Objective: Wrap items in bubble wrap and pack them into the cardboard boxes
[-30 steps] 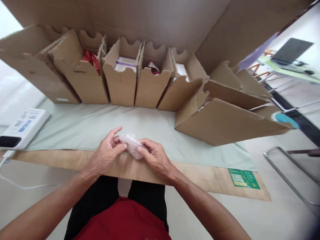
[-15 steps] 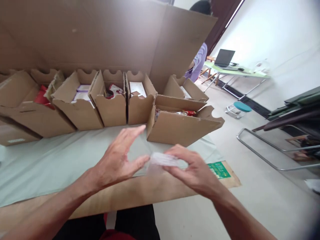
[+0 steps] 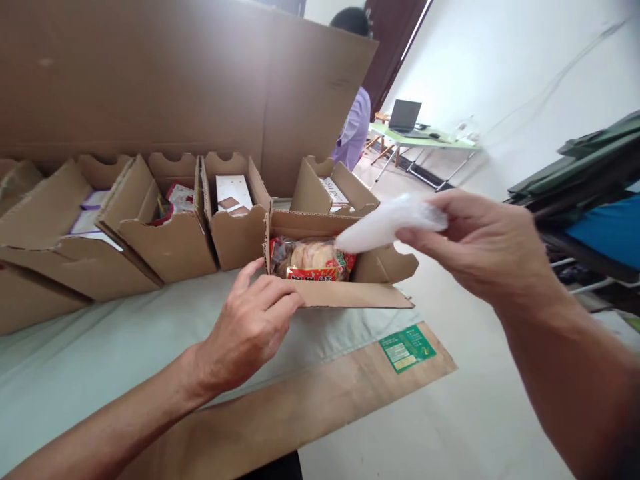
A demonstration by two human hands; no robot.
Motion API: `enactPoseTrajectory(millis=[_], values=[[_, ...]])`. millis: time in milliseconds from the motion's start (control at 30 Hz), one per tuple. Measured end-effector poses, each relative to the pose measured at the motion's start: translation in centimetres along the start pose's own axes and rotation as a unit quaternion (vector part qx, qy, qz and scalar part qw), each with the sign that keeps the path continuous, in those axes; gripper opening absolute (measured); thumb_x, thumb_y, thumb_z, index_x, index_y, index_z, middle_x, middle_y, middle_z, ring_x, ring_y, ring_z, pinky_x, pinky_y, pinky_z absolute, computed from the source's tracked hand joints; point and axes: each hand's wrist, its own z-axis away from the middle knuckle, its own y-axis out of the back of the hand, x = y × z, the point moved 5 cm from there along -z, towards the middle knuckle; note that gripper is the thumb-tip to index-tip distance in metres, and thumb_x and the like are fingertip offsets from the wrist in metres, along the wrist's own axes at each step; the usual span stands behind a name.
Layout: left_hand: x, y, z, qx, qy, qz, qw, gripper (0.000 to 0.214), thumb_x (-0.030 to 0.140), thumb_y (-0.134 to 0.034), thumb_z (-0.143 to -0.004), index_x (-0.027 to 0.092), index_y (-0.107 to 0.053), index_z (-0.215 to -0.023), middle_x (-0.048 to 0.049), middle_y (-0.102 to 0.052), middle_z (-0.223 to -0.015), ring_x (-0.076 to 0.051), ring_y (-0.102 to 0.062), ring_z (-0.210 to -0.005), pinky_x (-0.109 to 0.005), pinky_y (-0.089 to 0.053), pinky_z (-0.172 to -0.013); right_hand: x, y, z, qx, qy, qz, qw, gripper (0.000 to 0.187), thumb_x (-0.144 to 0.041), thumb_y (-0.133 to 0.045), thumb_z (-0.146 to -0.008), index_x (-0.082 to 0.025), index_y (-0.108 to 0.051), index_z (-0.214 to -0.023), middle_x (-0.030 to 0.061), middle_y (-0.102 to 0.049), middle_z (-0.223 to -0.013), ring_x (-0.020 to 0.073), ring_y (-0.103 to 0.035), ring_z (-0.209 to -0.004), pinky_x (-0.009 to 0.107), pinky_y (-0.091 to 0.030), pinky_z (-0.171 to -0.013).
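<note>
A whitish, translucent, elongated bundle of bubble wrap is hovering above the right part of an open brown cardboard box, its long axis slanting left and slightly downward from the fingers. The right hand is pinching its right end between thumb and fingers, so it is the nearer hand, and the free end is pointing into the opening. There that end is overlapping, in view, a clear, red-printed packet of pale round pieces lying inside; whether they are touching I cannot tell. The left hand is resting partly curled fingers against the box's near left corner, well apart from the bundle; whether it is gripping the wall I cannot tell. Beneath, a pale green cloth is covering the tabletop.
</note>
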Motion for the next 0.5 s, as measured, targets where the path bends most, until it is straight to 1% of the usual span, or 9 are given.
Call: enactPoseTrajectory(millis=[67,133,200,233,367,433,500], values=[[0.1,-0.1,0.6,0.004,0.000,0.006,1.000,0.024,0.001,-0.058,-0.092,0.017,-0.065,-0.108,-0.0058,-0.075,-0.104,-0.019,-0.068,-0.093,-0.055,-0.042,-0.112,0.4,-1.0,-0.7,-0.099,0.013,0.057,0.993,0.013,-0.031,-0.074,-0.081,-0.018,-0.073,-0.083,-0.0018,-0.063,-0.068,0.0129,-0.051,-0.060,0.027,-0.038,-0.055],[-0.1,-0.3,0.7,0.007,0.005,0.016,1.000,0.025,0.002,-0.060,-0.090,0.017,-0.064,-0.109,-0.0060,-0.075,-0.106,-0.020,-0.068,-0.096,-0.053,-0.043,-0.111,0.7,-1.8,-1.1,-0.159,0.025,0.113,0.981,0.009,-0.028,-0.071,-0.082,-0.019,-0.074,-0.083,-0.0023,-0.063,-0.066,0.0132,-0.052,-0.058,0.027,-0.036,-0.054],[-0.4,-0.6,0.6,0.009,0.011,0.020,1.000,0.026,0.001,-0.060,-0.090,0.018,-0.064,-0.109,-0.0061,-0.075,-0.107,-0.020,-0.068,-0.097,-0.052,-0.044,-0.111,1.2,-2.3,-1.4,-0.183,0.031,0.147,0.972,0.003,-0.022,-0.072,-0.080,-0.020,-0.074,-0.081,-0.0035,-0.062,-0.063,0.0130,-0.053,-0.056,0.027,-0.035,-0.055],[-0.5,-0.7,0.6,0.009,0.013,0.020,1.000,0.028,0.001,-0.060,-0.089,0.019,-0.064,-0.110,-0.0061,-0.075,-0.107,-0.020,-0.068,-0.097,-0.052,-0.044,-0.111,1.4,-2.4,-1.5,-0.185,0.031,0.154,0.970,0.002,-0.019,-0.073,-0.079,-0.020,-0.074,-0.081,-0.0042,-0.062,-0.062,0.0127,-0.053,-0.056,0.027,-0.035,-0.055],[-0.3,-0.9,1.1,0.007,0.014,0.021,1.000,0.031,-0.001,-0.057,-0.089,0.021,-0.063,-0.111,-0.0062,-0.075,-0.108,-0.020,-0.068,-0.101,-0.050,-0.044,-0.112,2.1,-2.2,-1.4,-0.182,0.019,0.161,0.970,0.007,-0.015,-0.074,-0.078,-0.020,-0.074,-0.083,-0.0061,-0.062,-0.062,0.0117,-0.052,-0.054,0.025,-0.035,-0.054],[-0.1,-0.8,1.4,0.007,0.014,0.025,1.000,0.029,0.001,-0.058,-0.090,0.021,-0.063,-0.111,-0.0063,-0.075,-0.107,-0.021,-0.068,-0.103,-0.050,-0.043,-0.113,2.4,-2.3,-1.2,-0.208,0.015,0.187,0.960,0.009,-0.014,-0.074,-0.078,-0.021,-0.074,-0.082,-0.0067,-0.060,-0.059,0.0116,-0.050,-0.052,0.026,-0.033,-0.052],[0.2,-0.7,1.6,0.005,0.015,0.028,0.999,0.029,0.001,-0.058,-0.090,0.020,-0.064,-0.111,-0.0066,-0.075,-0.108,-0.021,-0.068,-0.104,-0.049,-0.043,-0.113,2.9,-2.7,-0.8,-0.249,0.014,0.229,0.941,0.012,-0.012,-0.074,-0.076,-0.023,-0.073,-0.080,-0.0063,-0.059,-0.057,0.0122,-0.049,-0.051,0.026,-0.031,-0.051]])
